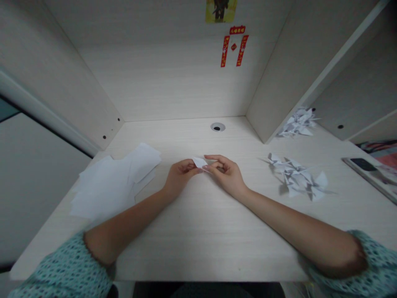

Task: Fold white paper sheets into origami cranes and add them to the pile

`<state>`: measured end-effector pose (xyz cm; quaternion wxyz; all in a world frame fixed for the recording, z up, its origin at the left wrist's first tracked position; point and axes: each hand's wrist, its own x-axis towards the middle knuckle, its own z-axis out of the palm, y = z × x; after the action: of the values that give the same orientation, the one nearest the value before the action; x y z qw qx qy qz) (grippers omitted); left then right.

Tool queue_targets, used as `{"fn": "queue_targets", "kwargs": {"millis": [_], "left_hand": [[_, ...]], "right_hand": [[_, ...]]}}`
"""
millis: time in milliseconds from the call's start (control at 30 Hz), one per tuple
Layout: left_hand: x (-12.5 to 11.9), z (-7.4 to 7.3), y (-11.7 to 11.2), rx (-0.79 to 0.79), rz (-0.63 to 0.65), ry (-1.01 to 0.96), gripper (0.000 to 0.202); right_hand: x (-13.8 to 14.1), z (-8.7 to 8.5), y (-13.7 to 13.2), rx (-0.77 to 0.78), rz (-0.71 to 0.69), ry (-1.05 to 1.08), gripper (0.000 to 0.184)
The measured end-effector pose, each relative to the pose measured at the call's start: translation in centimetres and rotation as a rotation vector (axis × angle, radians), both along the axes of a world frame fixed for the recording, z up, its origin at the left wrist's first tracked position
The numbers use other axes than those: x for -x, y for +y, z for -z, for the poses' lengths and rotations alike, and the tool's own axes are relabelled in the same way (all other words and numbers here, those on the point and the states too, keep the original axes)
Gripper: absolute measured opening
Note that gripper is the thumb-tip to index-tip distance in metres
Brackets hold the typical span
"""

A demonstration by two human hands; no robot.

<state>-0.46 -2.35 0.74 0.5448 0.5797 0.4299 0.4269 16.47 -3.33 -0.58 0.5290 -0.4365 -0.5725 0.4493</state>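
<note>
A small folded piece of white paper (pixel 199 162) is held up just above the desk, at the middle of the head view. My left hand (pixel 182 174) pinches its left side between thumb and fingers. On the right, my right hand (pixel 227 174) grips the paper's lower right edge with the thumb and a finger, its index finger stretched out over the top. The fingertips of both hands nearly meet at the paper. Parts of the folds are hidden behind the fingers.
Loose white paper sheets (pixel 108 186) lie spread at left. Several folded paper cranes (pixel 296 176) sit at right, with another pile of cranes (pixel 298 123) behind the divider panel (pixel 273 82). A phone (pixel 369 169) lies at far right. The desk has a round cable hole (pixel 218 127).
</note>
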Motion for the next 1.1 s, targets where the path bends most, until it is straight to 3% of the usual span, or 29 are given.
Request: {"fn": "queue_targets", "kwargs": {"millis": [233,533,733,1100], "left_hand": [[-0.1,0.0,0.0,-0.014,-0.037,0.047,0.020],[-0.1,0.1,-0.1,-0.033,-0.025,0.046,0.024],[-0.1,0.1,-0.1,0.010,-0.019,0.039,0.033],[-0.1,0.5,0.2,-0.018,-0.044,0.013,0.040]], "right_hand": [[-0.3,-0.2,0.0,-0.191,0.107,-0.171,0.017],[-0.1,0.4,0.1,-0.102,0.096,-0.108,0.019],[-0.1,-0.1,-0.2,-0.289,0.125,-0.217,0.018],[-0.4,-0.2,-0.8,-0.565,0.095,-0.625,0.036]]}}
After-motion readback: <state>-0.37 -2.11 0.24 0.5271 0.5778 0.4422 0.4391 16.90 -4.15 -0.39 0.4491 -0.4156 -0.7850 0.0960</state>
